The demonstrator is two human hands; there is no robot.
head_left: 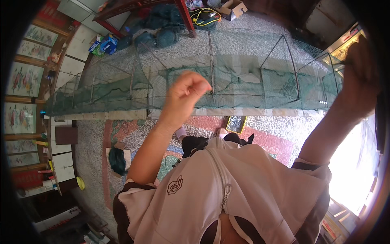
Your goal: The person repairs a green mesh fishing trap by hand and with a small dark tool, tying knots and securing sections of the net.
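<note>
A long green mesh net trap (243, 87) stretches from left to right before me, its dark metal frames (211, 61) standing at intervals. Near its middle, on my side of the mesh, my left hand (187, 95) is raised with the fingers curled in and the thumb pressed to them. Whatever lies in that pinch, if anything, is too small to make out. My right hand (359, 77) reaches up at the far right, by the trap's right end. It is dark and blurred, so its fingers and any hold on the mesh do not show clearly.
By my feet sits a shallow yellow-rimmed box (236, 124) with small items inside. A dark green bundle (117, 160) lies to the left. Beyond the trap are heaped dark netting (166, 36), a red table leg (185, 18), a yellow cord (206, 18), a cardboard box (232, 9) and blue packages (109, 43).
</note>
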